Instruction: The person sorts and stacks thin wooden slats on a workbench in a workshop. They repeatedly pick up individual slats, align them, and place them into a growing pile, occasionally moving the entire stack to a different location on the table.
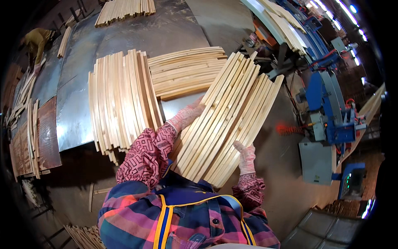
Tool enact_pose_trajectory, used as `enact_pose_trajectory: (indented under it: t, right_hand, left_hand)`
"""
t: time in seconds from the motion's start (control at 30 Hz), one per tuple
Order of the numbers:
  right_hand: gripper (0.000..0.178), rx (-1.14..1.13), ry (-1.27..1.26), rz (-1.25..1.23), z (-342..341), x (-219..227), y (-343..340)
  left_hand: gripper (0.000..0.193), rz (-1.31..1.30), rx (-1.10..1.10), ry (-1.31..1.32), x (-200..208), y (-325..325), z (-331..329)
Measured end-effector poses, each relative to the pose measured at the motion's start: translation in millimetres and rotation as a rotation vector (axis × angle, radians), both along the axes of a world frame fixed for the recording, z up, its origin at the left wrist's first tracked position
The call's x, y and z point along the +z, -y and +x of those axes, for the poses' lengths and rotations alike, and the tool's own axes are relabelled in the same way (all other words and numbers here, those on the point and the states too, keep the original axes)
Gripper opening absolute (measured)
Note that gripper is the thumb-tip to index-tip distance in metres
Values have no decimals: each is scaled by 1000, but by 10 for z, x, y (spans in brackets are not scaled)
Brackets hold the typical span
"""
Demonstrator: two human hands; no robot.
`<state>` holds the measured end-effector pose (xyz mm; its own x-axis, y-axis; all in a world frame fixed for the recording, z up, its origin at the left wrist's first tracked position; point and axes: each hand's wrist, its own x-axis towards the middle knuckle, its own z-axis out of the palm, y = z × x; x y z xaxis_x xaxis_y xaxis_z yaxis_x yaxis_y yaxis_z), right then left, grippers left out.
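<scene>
A wide bundle of pale wooden strips (224, 120) slants in front of my body, its near ends against my apron (186, 196). My left hand (191, 114), in a pinkish-white knitted glove, grips the bundle's left side; its fingertips are partly hidden there. On the right edge, nearer to me, my gloved right hand (247, 158) clasps the strips with the thumb on top and the other fingers out of sight beneath. Just left of the bundle lies an upright-running stack of strips (120, 95). Behind, a crosswise stack of strips (186, 68) rests on the metal table (174, 108).
Blue machinery (327, 99) with a grey cabinet (317, 159) stands at the right, near a red coiled hose (289, 129). More strips (124, 9) lie at the far end. A co-worker (38, 43) bends over loose strips at the far left. A control panel (352, 182) sits lower right.
</scene>
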<state>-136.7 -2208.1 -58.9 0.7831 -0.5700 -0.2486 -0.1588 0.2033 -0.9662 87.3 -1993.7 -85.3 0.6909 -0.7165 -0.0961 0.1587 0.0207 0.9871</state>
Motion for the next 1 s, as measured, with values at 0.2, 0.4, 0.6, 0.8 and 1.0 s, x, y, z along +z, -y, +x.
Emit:
enact_pose_trajectory:
  t: [0.2, 0.4, 0.6, 0.8, 1.0]
  right_hand:
    - [58, -93, -29, 200, 1248, -157, 328]
    - [56, -215, -6, 423, 2034, -798, 611]
    - [55, -423, 33, 566, 2597, -657, 415]
    - [81, -341, -500, 364, 2974, -361, 540]
    - [96, -165, -677, 292, 2889, -499, 639]
  left_hand:
    - [71, 245, -54, 119, 78, 427, 1329]
    - [70, 54, -220, -205, -134, 932, 2581]
    - [71, 187, -289, -465, -160, 1411, 3336]
    - [66, 303, -287, -681, -29, 1861, 3649]
    - [62, 428, -280, -666, -262, 1866, 3705]
